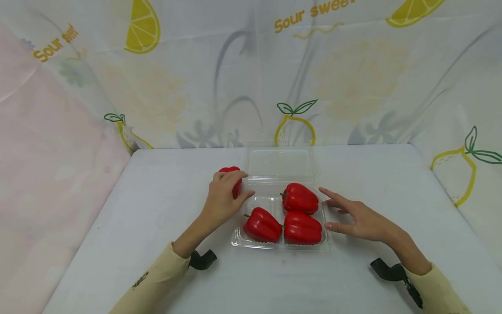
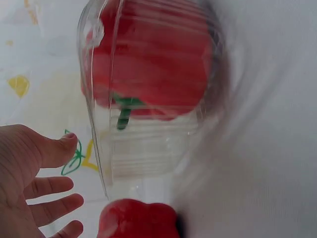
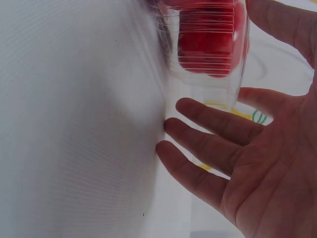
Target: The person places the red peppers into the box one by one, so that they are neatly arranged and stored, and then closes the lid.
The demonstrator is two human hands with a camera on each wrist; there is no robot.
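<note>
A clear plastic clamshell box (image 1: 243,244) lies with its lid (image 1: 280,162) folded back. Inside are three red bell peppers: one at front left (image 1: 262,225), one at front right (image 1: 302,228) and one at back right (image 1: 300,198). The back-left compartment holds none. Outside, left of the box, another red bell pepper (image 2: 136,220) sits on the table, partly covered in the head view by my left hand (image 1: 224,195). That hand's fingers are spread above and beside it, not gripping. My right hand (image 1: 354,219) is at the box's right side, fingers extended, fingertips close to the rim; contact is unclear.
A white table (image 1: 168,174) carries everything. Fabric printed with lemons (image 1: 143,26) hangs behind and at the sides. Black wrist mounts (image 1: 202,260) stick out from both sleeves.
</note>
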